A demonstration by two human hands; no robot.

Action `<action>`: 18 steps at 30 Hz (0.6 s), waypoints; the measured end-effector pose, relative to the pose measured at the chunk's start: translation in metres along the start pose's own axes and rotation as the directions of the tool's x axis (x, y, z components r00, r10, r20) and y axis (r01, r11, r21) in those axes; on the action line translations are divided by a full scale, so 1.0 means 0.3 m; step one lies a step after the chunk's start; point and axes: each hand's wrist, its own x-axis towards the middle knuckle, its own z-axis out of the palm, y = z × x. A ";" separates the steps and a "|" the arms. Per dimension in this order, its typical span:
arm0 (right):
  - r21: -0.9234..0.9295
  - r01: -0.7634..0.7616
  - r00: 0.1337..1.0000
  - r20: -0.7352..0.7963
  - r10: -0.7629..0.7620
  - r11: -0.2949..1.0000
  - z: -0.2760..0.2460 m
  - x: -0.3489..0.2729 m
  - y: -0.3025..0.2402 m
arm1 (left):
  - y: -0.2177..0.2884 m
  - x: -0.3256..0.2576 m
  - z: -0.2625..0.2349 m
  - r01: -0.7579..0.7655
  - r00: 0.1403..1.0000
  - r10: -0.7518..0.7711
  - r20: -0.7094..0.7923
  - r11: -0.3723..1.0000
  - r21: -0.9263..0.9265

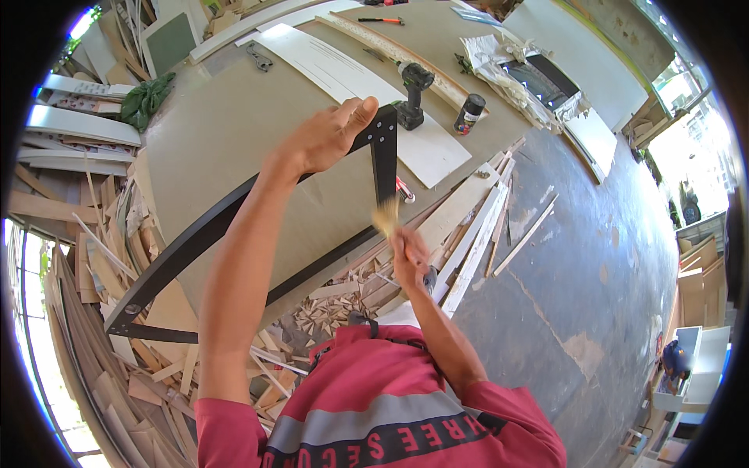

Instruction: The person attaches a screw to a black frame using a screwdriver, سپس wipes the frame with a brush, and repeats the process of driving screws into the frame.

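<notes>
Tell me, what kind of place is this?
Most likely a woodworking or framing workshop: wood offcuts are heaped on the floor, a cordless drill stands on the big worktable, and the left hand steadies a black frame.

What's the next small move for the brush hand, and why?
Probably a short stroke up the upright bar of the black frame. The right hand holds the brush with its bristles at that bar's lower end, while the left hand grips the frame's top corner, steadying it over the workbench.
</notes>
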 end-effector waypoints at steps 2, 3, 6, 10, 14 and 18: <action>-0.002 -0.288 0.956 0.057 0.288 0.958 -0.047 -0.117 0.277 | 0.043 0.010 -0.004 -0.020 1.000 0.020 0.018 0.999 -0.034; -0.076 -0.220 0.975 0.005 0.221 0.973 -0.039 -0.132 0.226 | 0.013 0.000 -0.010 -0.020 1.000 0.020 -0.003 0.999 -0.046; -0.182 -0.020 0.991 -0.135 -0.005 0.983 -0.060 -0.059 -0.009 | -0.013 -0.019 0.034 -0.039 0.999 0.040 0.007 0.994 -0.104; 0.011 0.089 0.959 0.271 -0.088 0.996 0.024 -0.093 0.061 | 0.025 -0.011 0.030 -0.053 0.998 0.049 -0.025 0.985 -0.165; 0.296 0.321 0.467 0.777 -0.422 0.900 0.084 -0.188 -0.059 | 0.005 -0.030 0.014 -0.020 0.998 0.011 -0.055 0.986 -0.163; 0.407 0.097 0.721 0.600 -0.346 0.908 0.075 -0.144 -0.010 | 0.047 -0.030 0.017 -0.021 1.000 0.022 0.000 0.975 -0.221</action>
